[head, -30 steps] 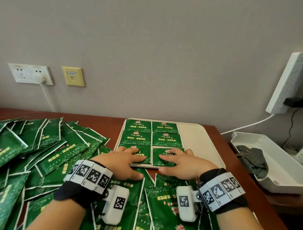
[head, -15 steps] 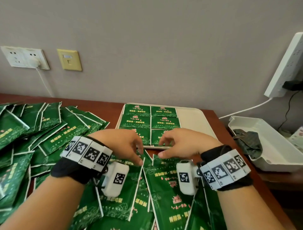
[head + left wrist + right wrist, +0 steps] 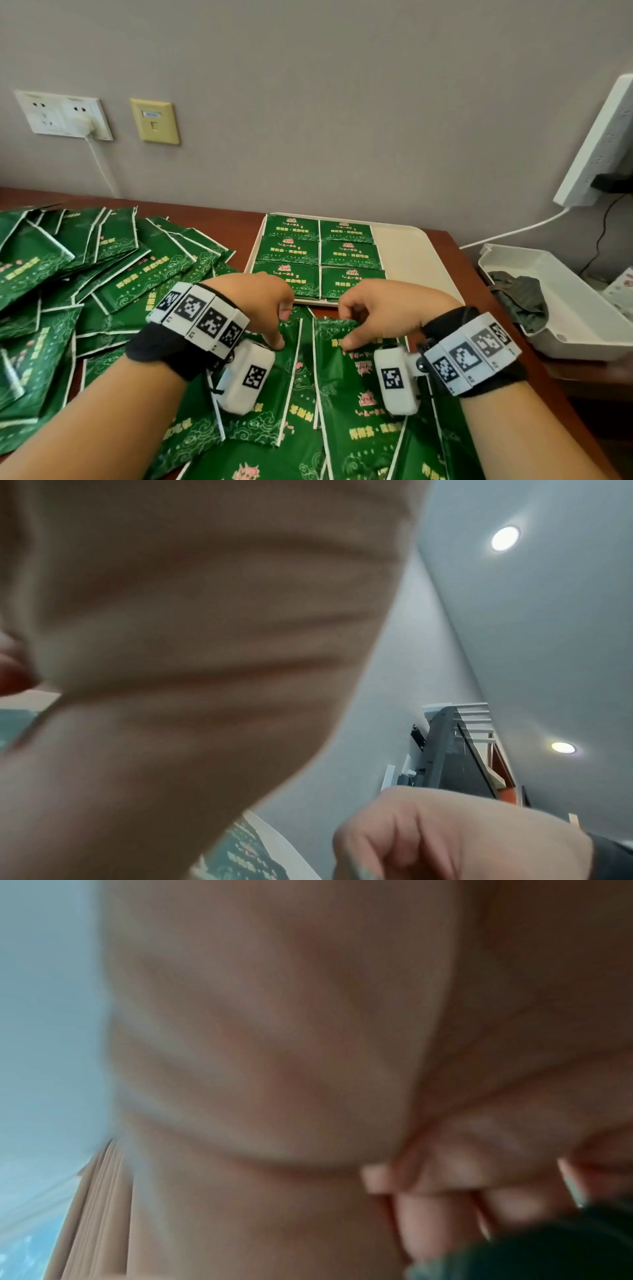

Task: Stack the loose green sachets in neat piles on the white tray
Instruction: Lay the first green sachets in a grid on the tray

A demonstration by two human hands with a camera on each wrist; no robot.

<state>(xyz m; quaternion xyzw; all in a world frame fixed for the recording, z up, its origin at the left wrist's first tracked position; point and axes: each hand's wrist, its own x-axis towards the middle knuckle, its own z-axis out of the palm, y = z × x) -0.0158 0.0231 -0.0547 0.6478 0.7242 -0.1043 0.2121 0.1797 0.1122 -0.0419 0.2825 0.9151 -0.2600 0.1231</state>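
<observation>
While your hands hover just short of the white tray (image 3: 414, 253), each one pinches the far edge of a loose green sachet.

Your left hand (image 3: 255, 301) curls its fingers down with the thumb on a sachet (image 3: 274, 387) right before the tray's near rim; your right hand (image 3: 383, 315) pinches the top edge of the neighbouring sachet (image 3: 359, 394) beside it. On the tray, six green piles (image 3: 322, 257) sit in two tidy columns against its left side, the right part bare. More loose sachets (image 3: 85, 267) lie scattered on the wooden table (image 3: 479, 308) left of the tray. Both wrist views are blurred, mostly skin.
</observation>
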